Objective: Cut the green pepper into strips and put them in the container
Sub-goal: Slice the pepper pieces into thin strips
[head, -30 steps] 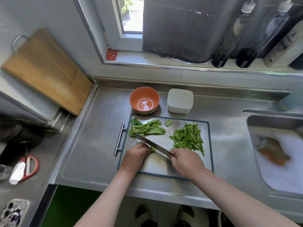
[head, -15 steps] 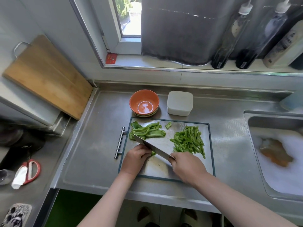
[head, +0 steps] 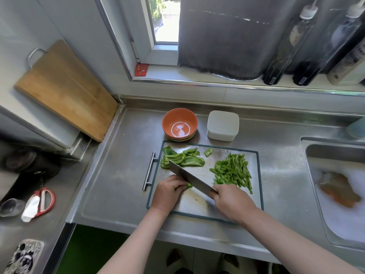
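On the steel cutting board (head: 254,200) my right hand (head: 233,203) grips the handle of a cleaver (head: 189,177), its blade slanting up to the left. My left hand (head: 167,191) has its fingers curled over a small green pepper piece (head: 189,185) right against the blade; most of that piece is hidden. Uncut pepper pieces (head: 182,159) lie at the board's far left. A heap of cut strips (head: 233,171) sits on the right side. An orange bowl (head: 179,123) and a white lidded container (head: 222,125) stand behind the board.
A sink (head: 339,186) with foamy water lies to the right. Bottles (head: 286,46) line the windowsill. A wooden board (head: 65,89) leans against the left wall. Red scissors (head: 42,200) and a glass (head: 10,207) lie on the lower left counter.
The knife and both hands stay at the same spot on the board, the blade shifting only slightly against the pepper piece. The camera has tilted a little.
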`<state>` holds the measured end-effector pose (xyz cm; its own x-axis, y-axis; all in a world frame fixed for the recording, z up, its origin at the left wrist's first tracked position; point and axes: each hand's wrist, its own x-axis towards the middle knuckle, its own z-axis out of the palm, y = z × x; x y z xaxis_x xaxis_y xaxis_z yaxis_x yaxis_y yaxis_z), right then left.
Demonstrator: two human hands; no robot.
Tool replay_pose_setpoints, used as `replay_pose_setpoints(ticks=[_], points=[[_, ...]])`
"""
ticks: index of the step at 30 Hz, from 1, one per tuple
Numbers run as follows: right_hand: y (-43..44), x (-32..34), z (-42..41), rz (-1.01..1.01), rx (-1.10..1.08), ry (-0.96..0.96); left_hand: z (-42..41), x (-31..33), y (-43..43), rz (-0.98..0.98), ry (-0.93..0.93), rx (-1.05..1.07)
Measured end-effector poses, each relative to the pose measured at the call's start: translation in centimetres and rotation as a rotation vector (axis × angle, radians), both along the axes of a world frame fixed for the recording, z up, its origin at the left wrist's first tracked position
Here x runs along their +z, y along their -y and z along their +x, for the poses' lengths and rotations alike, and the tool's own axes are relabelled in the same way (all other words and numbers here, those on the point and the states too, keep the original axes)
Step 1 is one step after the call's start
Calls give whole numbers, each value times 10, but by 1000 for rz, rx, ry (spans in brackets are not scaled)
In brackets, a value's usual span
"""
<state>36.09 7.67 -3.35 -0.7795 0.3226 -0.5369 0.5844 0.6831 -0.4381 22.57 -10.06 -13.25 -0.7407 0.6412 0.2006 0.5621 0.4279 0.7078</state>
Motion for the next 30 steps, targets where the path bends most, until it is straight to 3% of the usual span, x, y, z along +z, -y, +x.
replay_pose_setpoints(ticks=[30], points=[[20,-24,-46,42,93,58,7,-2,6,-18,1,12]])
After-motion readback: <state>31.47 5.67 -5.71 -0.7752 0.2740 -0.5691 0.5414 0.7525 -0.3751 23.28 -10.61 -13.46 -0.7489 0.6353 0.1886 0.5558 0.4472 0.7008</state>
